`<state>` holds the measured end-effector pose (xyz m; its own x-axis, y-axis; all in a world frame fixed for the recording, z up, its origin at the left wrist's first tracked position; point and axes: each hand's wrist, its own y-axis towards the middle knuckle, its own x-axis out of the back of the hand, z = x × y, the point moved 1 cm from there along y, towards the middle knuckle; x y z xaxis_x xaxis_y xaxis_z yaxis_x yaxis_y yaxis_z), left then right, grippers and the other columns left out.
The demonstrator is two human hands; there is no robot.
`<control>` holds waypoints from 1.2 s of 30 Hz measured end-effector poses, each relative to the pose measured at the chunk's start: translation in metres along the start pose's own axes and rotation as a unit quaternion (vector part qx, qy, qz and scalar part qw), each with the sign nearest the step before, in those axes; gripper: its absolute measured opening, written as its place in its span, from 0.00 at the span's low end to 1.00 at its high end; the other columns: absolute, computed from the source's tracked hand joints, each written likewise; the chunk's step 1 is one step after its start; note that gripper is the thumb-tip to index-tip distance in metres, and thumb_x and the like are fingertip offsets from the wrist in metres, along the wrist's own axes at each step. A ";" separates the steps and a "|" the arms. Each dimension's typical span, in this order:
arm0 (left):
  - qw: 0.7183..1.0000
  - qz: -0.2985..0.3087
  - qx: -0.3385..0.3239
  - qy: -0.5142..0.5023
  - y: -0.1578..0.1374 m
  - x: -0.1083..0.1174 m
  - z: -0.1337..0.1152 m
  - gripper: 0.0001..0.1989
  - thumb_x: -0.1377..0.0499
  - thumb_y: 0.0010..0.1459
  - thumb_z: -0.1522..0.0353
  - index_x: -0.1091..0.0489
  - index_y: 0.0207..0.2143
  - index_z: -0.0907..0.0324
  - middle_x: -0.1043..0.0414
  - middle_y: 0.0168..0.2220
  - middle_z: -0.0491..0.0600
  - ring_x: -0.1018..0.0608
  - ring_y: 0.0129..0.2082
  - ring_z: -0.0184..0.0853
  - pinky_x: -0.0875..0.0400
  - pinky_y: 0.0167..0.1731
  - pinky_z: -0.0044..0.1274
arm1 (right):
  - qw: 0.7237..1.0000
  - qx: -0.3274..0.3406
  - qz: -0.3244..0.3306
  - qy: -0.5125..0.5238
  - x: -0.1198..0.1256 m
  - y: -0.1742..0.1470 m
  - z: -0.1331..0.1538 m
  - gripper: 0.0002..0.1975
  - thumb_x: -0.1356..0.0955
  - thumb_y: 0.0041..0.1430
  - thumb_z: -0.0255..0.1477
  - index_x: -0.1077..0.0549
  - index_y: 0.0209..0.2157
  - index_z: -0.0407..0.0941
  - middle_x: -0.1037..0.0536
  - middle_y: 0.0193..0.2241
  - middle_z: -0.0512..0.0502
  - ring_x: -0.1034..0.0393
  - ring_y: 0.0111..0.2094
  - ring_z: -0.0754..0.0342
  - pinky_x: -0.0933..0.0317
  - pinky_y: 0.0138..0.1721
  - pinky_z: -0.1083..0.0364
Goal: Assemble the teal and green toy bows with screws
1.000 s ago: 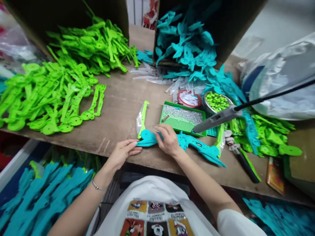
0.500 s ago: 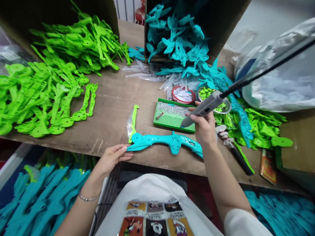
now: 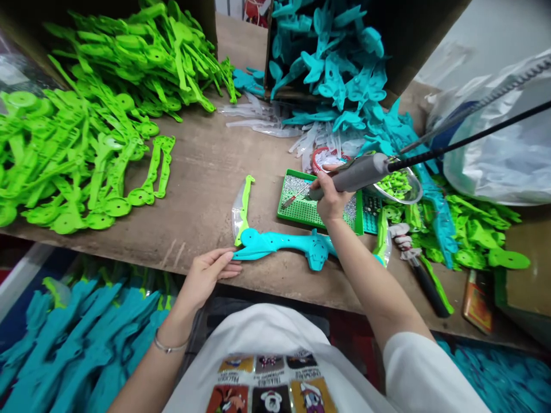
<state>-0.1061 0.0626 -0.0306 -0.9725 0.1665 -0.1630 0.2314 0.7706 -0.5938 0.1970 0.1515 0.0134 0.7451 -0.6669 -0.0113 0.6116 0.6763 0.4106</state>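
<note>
A teal plastic toy bow (image 3: pixel 289 241) lies across the near edge of the bench, with green and clear limb pieces (image 3: pixel 244 211) at its ends. My left hand (image 3: pixel 215 272) pinches the bow's left tip between thumb and fingers. My right hand (image 3: pixel 330 199) is wrapped round a grey electric screwdriver (image 3: pixel 362 173), held above a green tray (image 3: pixel 303 217) of small metal screws. The screwdriver's tip points left over the tray; the bit itself is hard to make out. In the tray rests a small red-handled screwdriver (image 3: pixel 293 198). My right forearm covers the bow's right part.
Green plastic parts (image 3: pixel 86 166) are heaped at the left, teal parts (image 3: pixel 331 74) in a box at the back. Behind the tray stand a red basket (image 3: pixel 317 158) and a clear bowl (image 3: pixel 415 192) of green pieces. A black-handled tool (image 3: pixel 430 287) lies right; finished-looking bows (image 3: pixel 77 338) hang below left.
My right hand has swung left with the electric screwdriver, over the screw tray. My left hand keeps its pinch on the bow's tip. The view has shifted slightly.
</note>
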 end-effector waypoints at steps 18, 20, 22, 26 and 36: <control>0.999 0.020 0.002 -0.030 -0.001 0.001 0.000 0.36 0.26 0.39 0.48 0.22 0.43 0.65 0.18 0.30 0.55 0.15 0.33 0.42 0.19 0.37 0.29 | 0.999 0.007 0.037 -0.001 -0.007 0.003 -0.013 0.13 0.30 0.50 0.39 0.33 0.34 0.48 0.33 0.16 0.60 0.34 0.17 0.58 0.36 0.24 0.55; 0.999 0.023 -0.003 -0.036 -0.001 0.000 0.001 0.36 0.26 0.39 0.48 0.22 0.43 0.65 0.18 0.30 0.55 0.15 0.32 0.42 0.19 0.36 0.29 | 0.999 0.016 0.030 -0.006 -0.006 0.005 -0.013 0.13 0.30 0.50 0.39 0.33 0.34 0.48 0.33 0.16 0.60 0.35 0.16 0.58 0.36 0.24 0.54; 0.999 0.023 -0.009 -0.041 0.000 0.000 0.002 0.35 0.26 0.39 0.48 0.22 0.43 0.65 0.18 0.30 0.55 0.15 0.32 0.41 0.19 0.36 0.29 | 0.999 0.025 0.022 -0.006 -0.004 0.007 -0.008 0.12 0.30 0.50 0.38 0.33 0.34 0.48 0.34 0.16 0.60 0.36 0.16 0.58 0.37 0.24 0.54; 0.998 0.029 -0.021 -0.047 0.003 -0.001 0.007 0.34 0.27 0.42 0.48 0.22 0.43 0.65 0.18 0.30 0.54 0.15 0.32 0.42 0.19 0.37 0.30 | 0.999 0.024 0.039 0.030 -0.008 -0.008 0.027 0.10 0.30 0.53 0.37 0.33 0.34 0.49 0.36 0.15 0.59 0.37 0.16 0.57 0.38 0.24 0.53; 0.991 0.060 -0.020 -0.114 0.005 -0.002 0.011 0.26 0.26 0.45 0.54 0.23 0.39 0.64 0.18 0.30 0.52 0.16 0.30 0.37 0.20 0.35 0.26 | 0.941 -0.071 0.294 0.154 -0.042 -0.123 0.088 0.12 0.30 0.59 0.40 0.32 0.41 0.51 0.32 0.19 0.56 0.34 0.19 0.54 0.35 0.24 0.51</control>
<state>-0.1031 0.0594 -0.0416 -0.9055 0.1181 -0.4075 0.3394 0.7779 -0.5288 0.0674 0.0689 0.0438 0.9940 -0.0573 -0.0927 0.0830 0.9494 0.3030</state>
